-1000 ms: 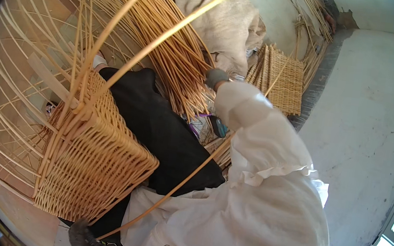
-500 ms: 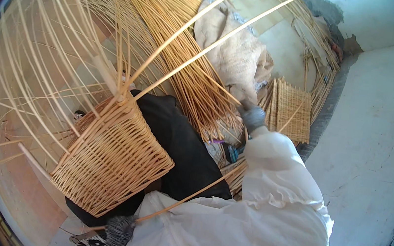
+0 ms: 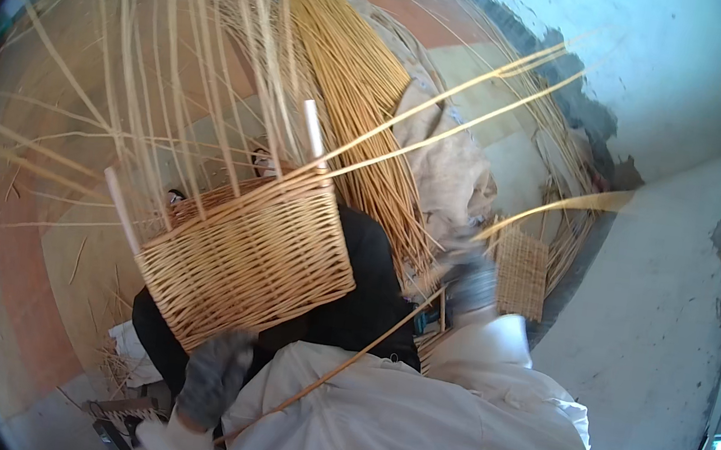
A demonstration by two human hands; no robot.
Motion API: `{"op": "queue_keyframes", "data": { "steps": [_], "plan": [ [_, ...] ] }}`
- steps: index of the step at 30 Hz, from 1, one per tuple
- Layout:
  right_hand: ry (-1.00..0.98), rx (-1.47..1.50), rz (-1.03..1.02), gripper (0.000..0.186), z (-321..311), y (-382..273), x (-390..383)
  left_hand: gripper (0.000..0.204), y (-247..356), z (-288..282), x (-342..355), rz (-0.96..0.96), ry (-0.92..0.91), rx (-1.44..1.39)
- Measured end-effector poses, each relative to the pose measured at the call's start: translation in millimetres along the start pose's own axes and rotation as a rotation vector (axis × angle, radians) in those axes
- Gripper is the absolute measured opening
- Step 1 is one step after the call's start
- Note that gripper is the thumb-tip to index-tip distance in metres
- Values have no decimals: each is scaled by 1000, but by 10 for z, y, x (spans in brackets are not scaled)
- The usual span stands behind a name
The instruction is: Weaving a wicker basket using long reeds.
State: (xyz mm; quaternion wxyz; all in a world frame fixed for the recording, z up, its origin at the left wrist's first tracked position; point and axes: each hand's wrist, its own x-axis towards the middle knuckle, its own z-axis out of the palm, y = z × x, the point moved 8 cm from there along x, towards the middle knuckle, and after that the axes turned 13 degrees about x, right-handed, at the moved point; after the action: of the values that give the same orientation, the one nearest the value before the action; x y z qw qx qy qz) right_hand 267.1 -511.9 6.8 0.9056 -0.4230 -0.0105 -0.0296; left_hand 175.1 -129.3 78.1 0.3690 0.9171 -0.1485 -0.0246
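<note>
A woven wicker basket (image 3: 252,252) lies tilted across my black-clad legs, its long upright rods fanning away from its far side. My left hand (image 3: 216,376), in a grey glove, is at the basket's near lower edge; its fingers are blurred and partly turned away. My right hand (image 3: 470,280), also grey-gloved and smeared by motion, is closed round a willow rod (image 3: 554,205) that curves out beyond it to the right. A thin rod (image 3: 332,373) runs slantwise over my white garment, from near my left wrist up toward my right hand.
A big bundle of peeled rods (image 3: 354,69) lies on the floor ahead, beside burlap cloth (image 3: 442,158). Woven panels (image 3: 521,269) stand near the wall (image 3: 657,291) at right. Pale sticks (image 3: 313,132) rise from the basket's corners. Tools (image 3: 115,425) lie at lower left.
My left hand has moved up from the rod's lower end to the basket's near edge. The basket has turned and shifted right in view. My right hand has swung the rod outward to the right.
</note>
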Motion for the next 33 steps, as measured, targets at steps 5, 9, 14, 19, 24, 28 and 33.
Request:
{"op": "queue_keyframes", "data": {
  "steps": [5, 9, 14, 19, 24, 28, 33],
  "plan": [
    [-752, -592, 199, 19, 1862, 1117, -262, 32, -64, 114, 49, -257, -212, -828],
    [-937, -465, 182, 20, 2687, 1198, -312, 40, -311, -737, -295, -47, 618, 63],
    [-931, -286, 551, 22, 3782, 1692, -170, 31, -975, -784, -220, 70, 393, 79],
    [-1131, -113, 470, 23, 4464, 1903, 146, 30, -2323, -987, -77, -22, 523, -541],
    [-935, -789, 185, 20, 4491, 2167, 352, 25, -3121, -454, 424, -205, 294, -783],
    [-1072, -799, -19, 23, 4780, 2187, 173, 24, -3164, -343, 530, -22, 253, -650],
    [-1023, -1009, -138, 20, 4735, 2406, 93, 24, -3136, -377, 525, 8, 314, -672]
  ]
}}
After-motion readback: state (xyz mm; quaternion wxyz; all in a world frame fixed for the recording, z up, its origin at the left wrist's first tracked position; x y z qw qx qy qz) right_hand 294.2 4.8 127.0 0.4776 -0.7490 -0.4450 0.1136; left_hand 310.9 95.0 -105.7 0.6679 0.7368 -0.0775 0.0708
